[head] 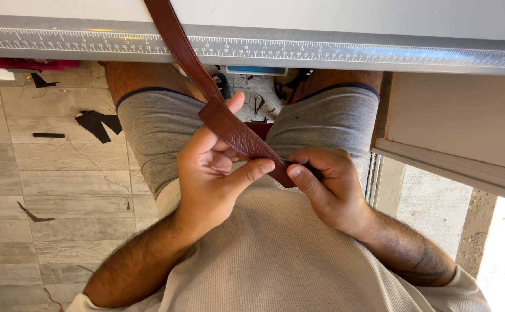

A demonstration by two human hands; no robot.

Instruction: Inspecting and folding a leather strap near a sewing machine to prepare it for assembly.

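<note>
Strap (238,133), brown leather, is hanging off the desk (379,55) edge down to the lap. Left hand (215,173) and right hand (327,185) are both pinching its folded end. Leather is looking pliable, grainy, light; holding near the fold suits it.

A white table (322,14) edged with a ruler strip (333,53) carries a brown leather strap (169,23) draped over it.

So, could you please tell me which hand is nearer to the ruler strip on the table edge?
Left. The left hand reaches higher along the brown leather strap, closer to the ruler strip; the right hand pinches the strap's lower end, farther away.
</note>
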